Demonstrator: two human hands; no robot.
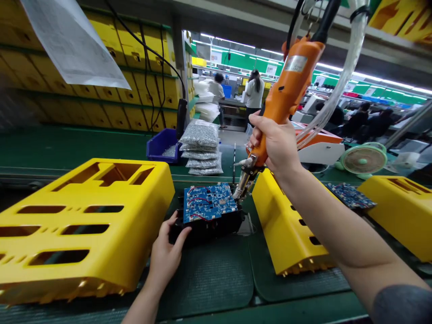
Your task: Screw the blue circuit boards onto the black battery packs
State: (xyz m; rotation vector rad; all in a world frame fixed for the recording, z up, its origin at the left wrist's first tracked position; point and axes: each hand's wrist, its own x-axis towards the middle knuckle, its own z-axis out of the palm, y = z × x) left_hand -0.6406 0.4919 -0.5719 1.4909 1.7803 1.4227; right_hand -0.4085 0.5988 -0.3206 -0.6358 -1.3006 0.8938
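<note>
My right hand (275,139) is wrapped round an orange electric screwdriver (286,85), which hangs tilted from above with a hose and cable. The metal tip of the screwdriver reaches down to the right edge of a blue circuit board (209,201); whether it touches a screw I cannot make out. Thin red wires run across the board, which lies on a black housing (211,228). My left hand (167,247) grips the left end of that black housing between thumb and fingers. The housing rests on the green work surface.
Large yellow slotted covers stand to the left (135,225) and right (286,229). Behind are a blue bin (163,146) and stacked bags of small metal parts (200,144). Farther right sit another circuit board (351,195) and a green fan (363,159). A paper sheet (74,45) hangs upper left.
</note>
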